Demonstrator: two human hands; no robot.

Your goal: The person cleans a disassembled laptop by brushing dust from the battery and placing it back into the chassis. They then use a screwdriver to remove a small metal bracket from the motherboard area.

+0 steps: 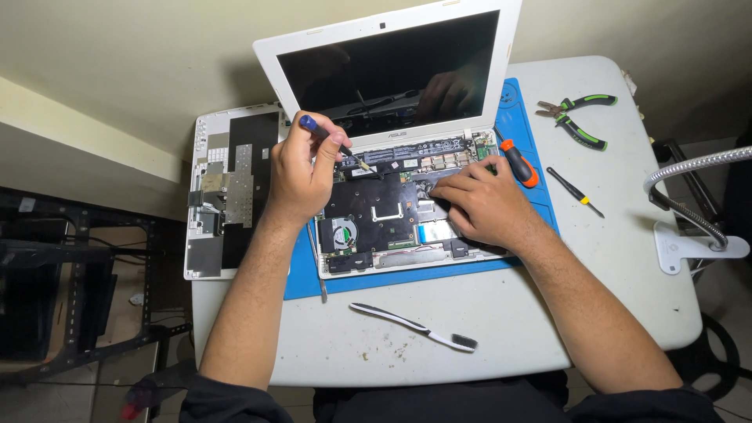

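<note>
A: Where is the laptop, and how does it sit?

B: The white laptop (392, 211) lies on a blue mat (376, 280) in the middle of the white table (548, 313). Its bottom half is uncovered, showing a black board and a round fan at the lower left. The dark screen stands tilted back behind it.

A: What are the hands doing?

B: The left hand (298, 176) hovers over the laptop's left part, wrist bent, forearm coming up from below. Its grip is pressed together, pinching a thin screwdriver (333, 141) with a blue cap; the tip points down and right at the strip near the hinge. The right hand (478, 205) lies flat on the laptop's right part, fingers curled inward, fingertips touching the board near its middle. I cannot tell whether it pinches anything.

A: Any labels?

B: A long black strip with small white print runs along the hinge edge.

A: And around?

B: A white cover panel (227, 196) lies left of the mat. An orange-handled screwdriver (521, 163) rests just beside the right hand. Further right lie a small black screwdriver (574, 191) and green-handled pliers (578, 117). A black-and-white brush (415, 327) lies nearer the person. A bendable lamp (693, 204) stands at the right edge.
</note>
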